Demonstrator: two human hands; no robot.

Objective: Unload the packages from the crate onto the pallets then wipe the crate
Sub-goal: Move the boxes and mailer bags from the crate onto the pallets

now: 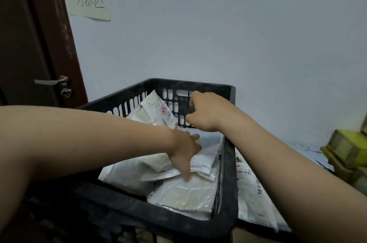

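The black slotted crate stood by the wall, its long axis running near to far. It was full of crinkled white packages, and one labelled package leaned upright against the far wall. The left hand pressed straight fingers on the pile. The right hand was curled, and I could not tell whether it held anything.

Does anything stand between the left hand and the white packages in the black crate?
Nothing visible. The left hand touches the white plastic mailer packages inside the black slotted plastic crate, which has no lid.
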